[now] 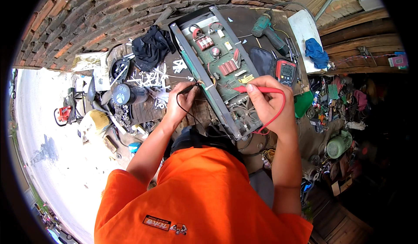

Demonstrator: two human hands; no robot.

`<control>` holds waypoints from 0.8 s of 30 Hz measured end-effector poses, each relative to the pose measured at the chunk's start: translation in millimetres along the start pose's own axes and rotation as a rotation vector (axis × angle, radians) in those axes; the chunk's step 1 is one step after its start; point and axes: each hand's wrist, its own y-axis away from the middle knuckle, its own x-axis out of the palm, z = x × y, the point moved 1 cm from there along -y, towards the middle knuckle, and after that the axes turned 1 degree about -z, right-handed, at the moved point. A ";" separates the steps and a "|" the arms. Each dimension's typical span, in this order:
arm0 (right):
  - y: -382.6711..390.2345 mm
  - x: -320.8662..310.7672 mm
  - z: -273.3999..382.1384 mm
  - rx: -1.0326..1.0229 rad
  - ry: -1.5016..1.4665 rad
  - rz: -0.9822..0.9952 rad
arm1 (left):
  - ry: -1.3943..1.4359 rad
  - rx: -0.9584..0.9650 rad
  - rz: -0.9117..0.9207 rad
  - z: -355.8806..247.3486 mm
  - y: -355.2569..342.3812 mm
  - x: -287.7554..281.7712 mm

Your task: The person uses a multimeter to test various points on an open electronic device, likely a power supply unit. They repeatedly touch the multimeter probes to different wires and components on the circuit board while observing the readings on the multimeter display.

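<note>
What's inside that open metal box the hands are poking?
Inside the open metal box sits a green circuit board with red parts and wires. The right hand covers the board's near corner.

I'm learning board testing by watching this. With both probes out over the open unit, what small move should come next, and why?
Probably a glance at the multimeter. The right hand holds the red probe tip down on the green circuit board, and the left hand holds the black probe at the board's edge, so a reading may be showing.

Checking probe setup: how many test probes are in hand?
2: red probe in the right hand, black probe in the left hand, both at the circuit board.
</note>
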 end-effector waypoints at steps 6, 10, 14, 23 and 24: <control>11.4 -5.8 -1.7 0.068 -0.044 -0.081 | 0.018 0.008 -0.012 4.6 1.1 1.0; 20.8 -6.4 9.8 0.149 -0.139 -0.174 | 0.074 0.016 -0.055 -1.4 1.4 -2.5; 41.6 -14.9 17.2 -0.004 -0.145 -0.310 | 0.059 0.047 -0.114 -8.1 14.7 -26.3; 63.9 60.6 80.1 -0.022 0.002 0.315 | -0.052 0.403 0.524 -98.8 32.5 -128.1; 60.8 64.9 82.8 0.016 -0.048 0.385 | -0.058 0.488 0.546 -107.3 28.0 -132.1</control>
